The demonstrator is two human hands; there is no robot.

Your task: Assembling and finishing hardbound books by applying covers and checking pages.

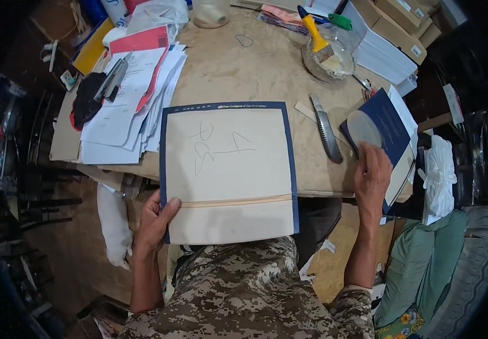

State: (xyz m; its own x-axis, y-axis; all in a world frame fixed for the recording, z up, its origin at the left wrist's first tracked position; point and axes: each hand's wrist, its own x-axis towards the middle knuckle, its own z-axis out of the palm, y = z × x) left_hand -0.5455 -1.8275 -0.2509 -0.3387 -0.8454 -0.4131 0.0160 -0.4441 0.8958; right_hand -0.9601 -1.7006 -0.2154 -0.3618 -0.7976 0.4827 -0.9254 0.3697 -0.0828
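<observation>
My left hand point(156, 220) grips the lower left edge of a book cover point(232, 164), thumb on top. The cover's inner side faces up: cream board with pencil marks, navy edges folded in, and a brown crease strip across its lower part. It rests partly over the table's near edge. To the right, my right hand point(372, 172) has its fingers closed on the near edge of a translucent round plastic piece point(363, 129). That piece lies over a navy cover point(389, 121) with fine print. Between the two covers lies a serrated knife blade point(325, 129) with a dark end.
A bowl of whitish paste point(340, 65) with a yellow-handled brush point(314, 35) stands at the far right. Loose papers point(122, 113) pile up at the left, with a black cloth point(89, 100) on them. A white cat point(114, 223) lies on the floor. Boxes point(393, 28) stand back right.
</observation>
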